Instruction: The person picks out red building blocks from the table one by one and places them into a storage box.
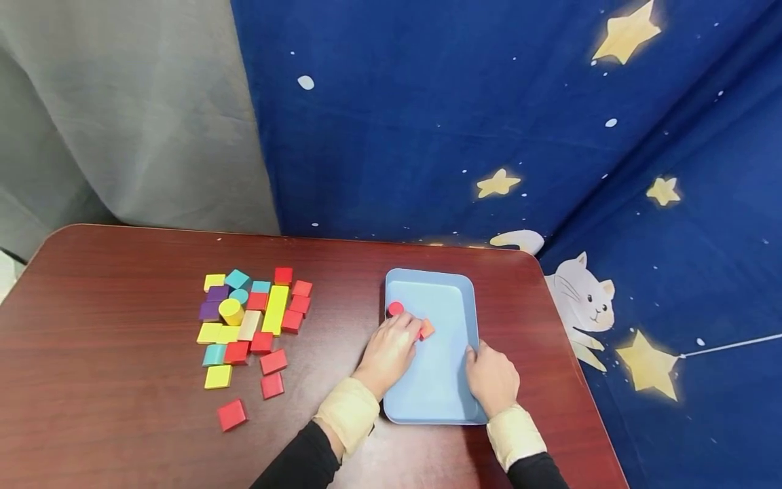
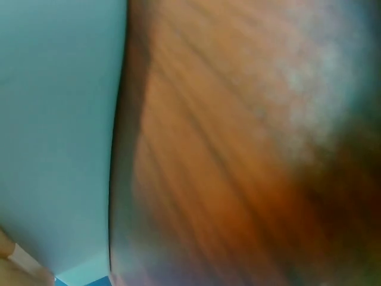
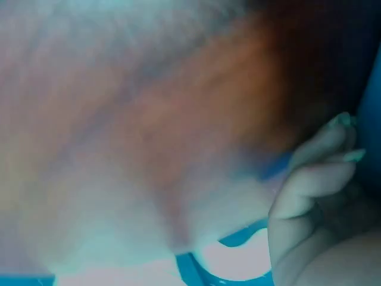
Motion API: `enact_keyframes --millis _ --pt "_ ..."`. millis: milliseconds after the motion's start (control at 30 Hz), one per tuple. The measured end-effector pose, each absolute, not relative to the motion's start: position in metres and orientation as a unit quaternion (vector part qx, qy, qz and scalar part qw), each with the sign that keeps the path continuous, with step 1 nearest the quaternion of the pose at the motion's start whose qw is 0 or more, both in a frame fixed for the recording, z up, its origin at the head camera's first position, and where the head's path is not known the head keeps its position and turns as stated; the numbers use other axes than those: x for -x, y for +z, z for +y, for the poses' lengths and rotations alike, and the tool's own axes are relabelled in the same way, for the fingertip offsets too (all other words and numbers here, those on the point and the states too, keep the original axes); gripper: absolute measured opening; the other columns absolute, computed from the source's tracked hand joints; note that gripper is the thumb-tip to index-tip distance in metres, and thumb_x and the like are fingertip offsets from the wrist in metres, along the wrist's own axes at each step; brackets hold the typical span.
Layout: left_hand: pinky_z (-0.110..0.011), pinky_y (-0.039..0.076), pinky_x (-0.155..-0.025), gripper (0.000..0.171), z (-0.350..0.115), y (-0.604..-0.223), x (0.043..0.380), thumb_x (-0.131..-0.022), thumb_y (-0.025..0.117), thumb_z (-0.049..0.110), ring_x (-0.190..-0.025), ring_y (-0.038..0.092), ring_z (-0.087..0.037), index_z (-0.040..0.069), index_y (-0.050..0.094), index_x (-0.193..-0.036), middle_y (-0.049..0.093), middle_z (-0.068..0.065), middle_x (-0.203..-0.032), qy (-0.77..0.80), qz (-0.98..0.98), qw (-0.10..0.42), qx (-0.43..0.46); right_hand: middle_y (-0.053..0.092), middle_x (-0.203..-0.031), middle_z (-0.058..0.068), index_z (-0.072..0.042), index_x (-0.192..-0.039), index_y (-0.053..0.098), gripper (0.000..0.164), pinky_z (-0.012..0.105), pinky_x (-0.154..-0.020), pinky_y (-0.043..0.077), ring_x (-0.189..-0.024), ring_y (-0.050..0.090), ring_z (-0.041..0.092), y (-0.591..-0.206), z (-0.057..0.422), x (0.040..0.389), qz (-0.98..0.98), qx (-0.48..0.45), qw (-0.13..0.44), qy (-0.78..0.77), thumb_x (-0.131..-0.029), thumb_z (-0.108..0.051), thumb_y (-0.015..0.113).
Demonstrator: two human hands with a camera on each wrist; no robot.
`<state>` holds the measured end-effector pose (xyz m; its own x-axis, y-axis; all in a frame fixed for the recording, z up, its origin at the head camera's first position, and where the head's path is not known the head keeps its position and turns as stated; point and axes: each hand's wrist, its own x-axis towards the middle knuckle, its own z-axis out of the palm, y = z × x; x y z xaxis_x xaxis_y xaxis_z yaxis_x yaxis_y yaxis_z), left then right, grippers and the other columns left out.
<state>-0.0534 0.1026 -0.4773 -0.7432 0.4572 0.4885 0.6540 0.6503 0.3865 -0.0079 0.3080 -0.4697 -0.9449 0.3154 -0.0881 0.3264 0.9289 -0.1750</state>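
A light blue tray [image 1: 441, 360] lies on the table's right half; its side also fills the left of the left wrist view. My left hand [image 1: 386, 353] reaches over the tray's left rim, fingers bent down inside it. Its fingertips pinch a small red-orange block [image 1: 427, 329], partly hidden by the fingers. A round red block [image 1: 396, 308] lies just beyond the knuckles, by the tray's left wall. My right hand [image 1: 493, 379] grips the tray's right rim, the thumb at the inner side. In the right wrist view its curled fingers [image 3: 309, 190] show at the right.
To the left on the brown table [image 1: 122, 353] lies a cluster of red, yellow, purple, teal and plain wood blocks, with a yellow cylinder [image 1: 231, 312] standing among them. One red block [image 1: 232, 415] lies apart in front. Grey and blue curtains [image 1: 391, 122] hang behind the table.
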Motion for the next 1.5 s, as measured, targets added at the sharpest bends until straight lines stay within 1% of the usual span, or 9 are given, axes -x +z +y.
enact_keyframes --millis 133,200,400,600,733,967,1267,1367,1500 --pt "-0.028 0.043 -0.091 0.027 0.102 -0.479 0.053 -0.075 0.072 0.003 -0.089 0.059 -0.018 0.011 0.063 -0.099 0.058 0.001 -0.095 -0.272 -0.896 0.162 0.311 0.066 -0.097 0.025 0.001 -0.126 0.058 0.046 0.053 -0.06 0.045 -0.078 0.064 0.044 -0.475 0.309 0.007 0.98 -0.166 0.019 -0.11 -0.096 -0.031 0.046" --pt "-0.028 0.043 -0.092 0.028 0.102 -0.479 0.053 -0.075 0.073 0.004 -0.091 0.059 -0.018 0.011 0.062 -0.1 0.058 0.0 -0.096 -0.275 -0.897 0.155 0.31 0.066 -0.093 0.026 0.002 -0.126 0.056 0.046 0.052 -0.057 0.044 -0.074 0.063 0.044 -0.478 0.31 0.007 0.979 -0.167 0.012 -0.112 -0.096 -0.031 0.046" --pt "-0.028 0.041 -0.096 0.029 0.1 -0.475 0.051 -0.079 0.073 0.014 -0.097 0.058 -0.018 0.01 0.062 -0.105 0.058 0.0 -0.1 -0.285 -0.892 0.151 0.317 0.064 -0.076 0.022 0.0 -0.118 0.057 0.039 0.049 -0.048 0.039 -0.063 0.061 0.041 -0.483 0.309 0.007 0.98 -0.169 -0.009 -0.103 -0.095 -0.029 0.048" --pt "-0.028 0.041 -0.097 0.029 0.079 -0.455 0.033 -0.083 0.068 0.016 -0.103 0.056 -0.018 0.01 0.062 -0.11 0.058 0.0 -0.107 -0.307 -0.88 0.147 0.332 0.06 -0.067 0.02 0.0 -0.112 0.058 0.033 0.046 -0.044 0.036 -0.055 0.058 0.039 -0.481 0.306 0.006 0.982 -0.161 -0.032 -0.09 -0.094 -0.027 0.05" --pt "-0.026 0.045 -0.093 0.031 0.048 -0.443 0.017 -0.085 0.067 0.02 -0.107 0.057 -0.017 0.01 0.064 -0.114 0.06 -0.001 -0.113 -0.308 -0.891 0.126 0.31 0.06 -0.067 0.02 -0.001 -0.109 0.057 0.031 0.046 -0.043 0.036 -0.055 0.058 0.039 -0.482 0.304 0.006 0.98 -0.17 -0.026 -0.098 -0.094 -0.027 0.05" --pt "-0.033 0.048 -0.091 0.038 -0.014 -0.436 -0.001 -0.082 0.072 0.025 -0.107 0.058 -0.017 0.014 0.064 -0.117 0.062 0.0 -0.113 -0.243 -0.934 0.089 0.245 0.062 -0.072 0.022 -0.002 -0.112 0.058 0.034 0.047 -0.045 0.038 -0.059 0.059 0.041 -0.479 0.304 0.008 0.977 -0.181 -0.02 -0.112 -0.094 -0.029 0.049" --pt "-0.044 0.046 -0.091 0.048 -0.07 -0.447 -0.007 -0.076 0.076 0.016 -0.105 0.059 -0.029 0.001 0.061 -0.119 0.062 -0.012 -0.112 -0.203 -0.953 0.107 0.197 0.063 -0.076 0.024 -0.002 -0.112 0.056 0.036 0.049 -0.047 0.038 -0.063 0.061 0.042 -0.479 0.307 0.01 0.975 -0.186 -0.006 -0.121 -0.095 -0.032 0.046" --pt "-0.044 0.047 -0.088 0.054 -0.081 -0.45 -0.009 -0.074 0.076 0.015 -0.101 0.058 -0.031 -0.001 0.057 -0.123 0.061 -0.015 -0.112 -0.197 -0.958 0.109 0.177 0.064 -0.079 0.024 -0.001 -0.117 0.056 0.039 0.049 -0.048 0.04 -0.064 0.062 0.042 -0.48 0.308 0.01 0.975 -0.187 -0.004 -0.123 -0.095 -0.032 0.046" --pt "-0.042 0.048 -0.081 0.057 -0.089 -0.454 -0.011 -0.073 0.075 0.013 -0.094 0.057 -0.03 0.0 0.055 -0.125 0.061 -0.015 -0.11 -0.199 -0.96 0.115 0.161 0.064 -0.081 0.024 -0.001 -0.121 0.055 0.042 0.05 -0.049 0.041 -0.066 0.062 0.042 -0.482 0.31 0.009 0.975 -0.185 -0.001 -0.124 -0.095 -0.032 0.045"
